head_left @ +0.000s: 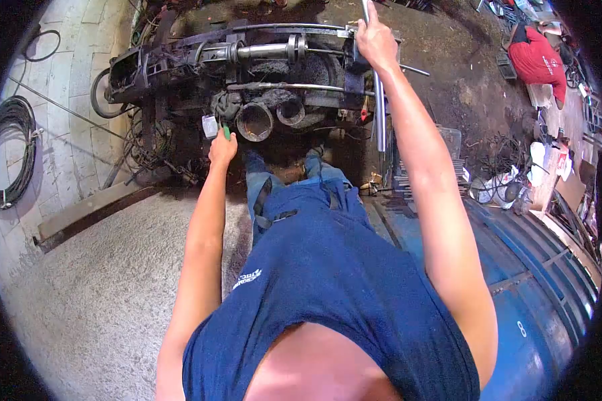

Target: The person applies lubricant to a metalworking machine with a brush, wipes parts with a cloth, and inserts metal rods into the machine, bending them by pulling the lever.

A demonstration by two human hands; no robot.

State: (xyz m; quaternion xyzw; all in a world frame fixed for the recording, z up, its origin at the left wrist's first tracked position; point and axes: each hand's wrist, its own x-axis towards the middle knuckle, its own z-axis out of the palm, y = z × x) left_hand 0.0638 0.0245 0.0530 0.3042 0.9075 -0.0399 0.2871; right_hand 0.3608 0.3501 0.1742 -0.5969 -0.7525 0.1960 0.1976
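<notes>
A dark, greasy machine with a metal shaft (264,51) lies across the top of the view. Low on its left part, my left hand (222,148) is closed around a tool with a green handle (227,132) and a pale, flat head (210,126). Two round pipe openings (255,121) show just right of that tool. At the machine's right end, my right hand (377,45) grips a metal bar that runs up out of view. Below this hand a shiny metal tube (380,117) hangs down; whether it joins the bar cannot be told.
Coiled black cable (12,152) hangs on the left wall. A person in a red shirt (537,61) is at the upper right, near scattered parts. Blue metal panels (515,301) lie at the lower right. A red-handled item (364,113) is beside the machine.
</notes>
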